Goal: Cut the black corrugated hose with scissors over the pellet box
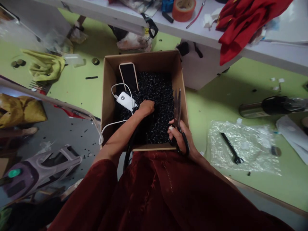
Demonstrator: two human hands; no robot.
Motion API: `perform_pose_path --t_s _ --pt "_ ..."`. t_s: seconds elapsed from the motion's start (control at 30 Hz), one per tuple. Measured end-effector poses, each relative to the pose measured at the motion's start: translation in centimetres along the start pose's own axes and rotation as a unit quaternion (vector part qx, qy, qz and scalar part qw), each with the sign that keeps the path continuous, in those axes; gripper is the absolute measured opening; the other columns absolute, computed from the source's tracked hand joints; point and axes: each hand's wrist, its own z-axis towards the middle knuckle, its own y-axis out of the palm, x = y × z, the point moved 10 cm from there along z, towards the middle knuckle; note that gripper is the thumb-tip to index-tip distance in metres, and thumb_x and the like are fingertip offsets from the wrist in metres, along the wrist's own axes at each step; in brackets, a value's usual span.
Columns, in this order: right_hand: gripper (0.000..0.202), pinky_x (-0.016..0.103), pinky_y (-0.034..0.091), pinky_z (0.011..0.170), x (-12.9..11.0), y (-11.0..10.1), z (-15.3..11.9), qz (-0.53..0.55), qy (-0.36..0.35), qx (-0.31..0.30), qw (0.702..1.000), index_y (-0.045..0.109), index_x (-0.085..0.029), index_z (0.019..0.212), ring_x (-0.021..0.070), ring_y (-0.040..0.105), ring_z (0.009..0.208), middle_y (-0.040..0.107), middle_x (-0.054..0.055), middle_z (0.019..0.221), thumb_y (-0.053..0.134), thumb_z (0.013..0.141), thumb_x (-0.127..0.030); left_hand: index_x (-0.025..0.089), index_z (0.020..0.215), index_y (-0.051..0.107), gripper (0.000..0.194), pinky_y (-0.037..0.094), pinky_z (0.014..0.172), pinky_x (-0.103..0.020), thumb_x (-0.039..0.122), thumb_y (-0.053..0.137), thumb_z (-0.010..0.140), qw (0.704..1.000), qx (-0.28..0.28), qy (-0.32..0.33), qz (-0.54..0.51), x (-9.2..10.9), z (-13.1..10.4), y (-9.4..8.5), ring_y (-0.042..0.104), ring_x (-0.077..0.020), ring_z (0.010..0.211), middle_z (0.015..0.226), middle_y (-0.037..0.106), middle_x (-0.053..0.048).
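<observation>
A cardboard box in front of me holds a heap of small glossy black pieces. My left hand reaches down into the heap, its fingers curled and their tips hidden; what they grip I cannot make out. At the box's right front edge, my right hand is closed around the black handles of a pair of scissors, blades pointing away from me. A phone leans at the back left inside the box. Beside my left hand lies a white device with a white cable.
Right of the box, a clear plastic bag lies on the green table under a black rod-shaped part. A metal bottle lies farther right. A raised shelf with orange tape and red cloth crosses behind.
</observation>
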Motion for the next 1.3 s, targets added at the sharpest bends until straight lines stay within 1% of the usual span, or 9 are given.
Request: perform_pose_path --t_s 0.07,0.13,0.27,0.33,0.4,0.57,0.73,1.0,1.3 --pt "0.026 0.027 0.044 0.059 0.0 0.0 0.0 -0.003 0.000 -0.002 1.000 0.050 -0.025 0.108 0.0113 0.052 0.056 0.055 -0.005 0.065 0.050 0.087 -0.039 0.012 0.107 0.063 0.028 0.046 0.094 -0.034 0.019 0.055 0.081 0.998 0.018 0.013 -0.065 0.6 -0.5 -1.2 0.061 -0.0240 0.106 0.107 0.067 -0.013" --pt "0.026 0.027 0.044 0.059 -0.1 0.0 0.0 -0.006 0.002 -0.003 1.000 0.050 -0.024 0.108 0.0115 0.053 0.056 0.055 -0.005 0.065 0.050 0.087 -0.039 0.012 0.105 0.059 0.024 0.051 0.084 -0.029 0.019 0.056 0.082 0.969 0.031 0.016 -0.245 1.0 -1.4 -2.6 0.066 -0.0178 0.089 0.096 0.068 -0.009" --pt "0.028 0.028 0.045 0.060 -0.3 0.3 0.3 0.001 0.008 -0.025 1.000 0.049 -0.023 0.108 0.0118 0.054 0.058 0.058 -0.003 0.070 0.049 0.087 -0.040 0.013 0.087 0.052 0.016 0.053 0.078 -0.029 0.008 0.062 0.076 0.781 0.029 0.007 -0.624 1.1 -4.0 -4.3 0.063 -0.0085 0.066 0.077 0.062 -0.001" --pt "0.029 0.028 0.046 0.061 -0.5 0.6 0.4 0.006 0.011 -0.043 0.999 0.048 -0.022 0.108 0.0118 0.055 0.059 0.059 -0.002 0.072 0.049 0.087 -0.041 0.013 0.081 0.051 0.017 0.053 0.082 -0.030 0.003 0.063 0.074 0.721 0.026 0.000 -0.692 1.0 -5.4 -4.6 0.063 -0.0076 0.066 0.071 0.060 0.002" --pt "0.030 0.028 0.047 0.061 -0.6 0.8 0.7 0.000 0.015 -0.056 0.998 0.048 -0.022 0.108 0.0123 0.055 0.060 0.058 -0.002 0.071 0.049 0.086 -0.042 0.012 0.080 0.052 0.018 0.052 0.086 -0.030 0.001 0.063 0.073 0.690 0.027 -0.006 -0.723 0.8 -6.6 -4.6 0.065 -0.0081 0.068 0.070 0.059 0.002" --pt "0.034 0.030 0.048 0.062 -0.2 0.6 1.6 -0.079 0.024 -0.072 0.994 0.051 -0.023 0.107 0.0137 0.058 0.060 0.060 -0.001 0.075 0.053 0.083 -0.047 0.011 0.084 0.058 0.014 0.053 0.090 -0.031 0.002 0.063 0.074 0.665 0.053 -0.022 -0.744 -0.2 -8.5 -4.5 0.066 -0.0083 0.071 0.075 0.063 0.000" --pt "0.037 0.033 0.047 0.069 -0.6 0.1 2.4 -0.162 -0.036 -0.053 0.985 0.052 -0.024 0.111 0.0169 0.061 0.069 0.063 0.002 0.084 0.054 0.083 -0.047 0.013 0.085 0.059 0.014 0.054 0.088 -0.028 0.005 0.064 0.075 0.631 0.084 -0.037 -0.770 -1.0 -9.4 -4.6 0.067 -0.0087 0.072 0.075 0.064 0.000" --pt "0.044 0.034 0.046 0.071 -0.7 1.6 2.7 -0.240 -0.074 -0.077 0.965 0.052 -0.023 0.116 0.0183 0.059 0.074 0.063 0.004 0.092 0.057 0.079 -0.047 0.012 0.079 0.058 0.007 0.056 0.070 -0.017 0.018 0.062 0.082 0.569 0.048 -0.056 -0.819 -1.4 -9.1 -3.0 0.062 -0.0048 0.061 0.073 0.066 -0.002" --pt "0.049 0.035 0.045 0.072 -0.2 1.6 3.1 -0.262 -0.057 -0.064 0.961 0.050 -0.021 0.119 0.0191 0.058 0.074 0.063 0.007 0.095 0.055 0.079 -0.049 0.013 0.082 0.057 0.006 0.055 0.065 -0.017 0.015 0.063 0.082 0.566 -0.010 -0.051 -0.823 0.2 -8.7 -1.5 0.064 -0.0053 0.061 0.074 0.066 -0.001"
